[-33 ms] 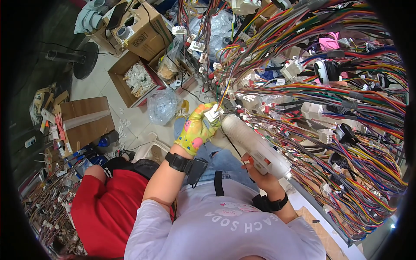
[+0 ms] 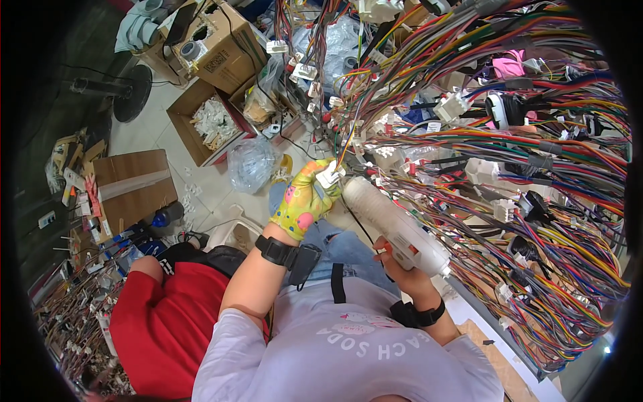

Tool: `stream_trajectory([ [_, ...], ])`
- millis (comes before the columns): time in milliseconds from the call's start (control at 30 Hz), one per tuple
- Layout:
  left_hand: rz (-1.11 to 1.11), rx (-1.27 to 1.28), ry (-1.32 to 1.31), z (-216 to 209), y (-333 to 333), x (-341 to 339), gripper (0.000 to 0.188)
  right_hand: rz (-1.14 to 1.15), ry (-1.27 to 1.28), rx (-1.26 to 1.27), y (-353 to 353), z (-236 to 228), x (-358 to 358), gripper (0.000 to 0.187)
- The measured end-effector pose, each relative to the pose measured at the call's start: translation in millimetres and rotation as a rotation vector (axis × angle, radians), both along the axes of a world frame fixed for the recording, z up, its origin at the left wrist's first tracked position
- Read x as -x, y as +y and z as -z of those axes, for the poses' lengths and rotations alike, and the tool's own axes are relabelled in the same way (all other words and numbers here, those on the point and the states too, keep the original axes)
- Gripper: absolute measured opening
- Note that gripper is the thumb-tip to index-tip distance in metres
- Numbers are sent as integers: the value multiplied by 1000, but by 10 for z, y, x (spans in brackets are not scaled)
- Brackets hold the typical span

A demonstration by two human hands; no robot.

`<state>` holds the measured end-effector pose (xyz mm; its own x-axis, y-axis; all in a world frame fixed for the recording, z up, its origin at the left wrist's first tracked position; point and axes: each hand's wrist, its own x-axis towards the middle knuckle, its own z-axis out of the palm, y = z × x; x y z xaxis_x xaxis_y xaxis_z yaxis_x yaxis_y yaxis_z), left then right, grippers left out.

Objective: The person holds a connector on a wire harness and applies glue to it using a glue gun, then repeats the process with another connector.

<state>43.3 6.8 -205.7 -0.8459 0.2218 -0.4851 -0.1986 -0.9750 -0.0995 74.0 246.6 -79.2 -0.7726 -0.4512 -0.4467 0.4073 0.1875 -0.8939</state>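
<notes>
My gloved left hand (image 2: pixel 305 201), just off the middle toward nine o'clock, pinches a small white connector (image 2: pixel 329 175) at twelve; thin coloured wires (image 2: pixel 347 144) leave it toward one o'clock. My grip covers part of it. Toward four, my bare right hand (image 2: pixel 405 275) clasps a bulky, rounded white tool (image 2: pixel 395 221) whose body hides most of that grip.

Tile floor (image 2: pixel 144 132), far left: black round-based stand (image 2: pixel 132 94). Right of it, open carton (image 2: pixel 183 109), white parts (image 2: pixel 213 122) inside; clear plastic bag (image 2: pixel 252 165) by carton's near-right corner.
</notes>
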Motion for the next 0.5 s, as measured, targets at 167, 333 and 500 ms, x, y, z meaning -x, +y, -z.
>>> stream_trajectory([
  [167, 8, -9, -4, 7, -3, -12, 28, -3, -11, -1, 14, 2, 1, 40],
  [333, 8, -6, -21, -6, -10, -11, 27, -28, -2, -3, 29, -4, 10, 40],
  [500, 9, -6, -43, -89, -15, 11, 24, -61, 14, -47, 34, -22, 27, 41],
])
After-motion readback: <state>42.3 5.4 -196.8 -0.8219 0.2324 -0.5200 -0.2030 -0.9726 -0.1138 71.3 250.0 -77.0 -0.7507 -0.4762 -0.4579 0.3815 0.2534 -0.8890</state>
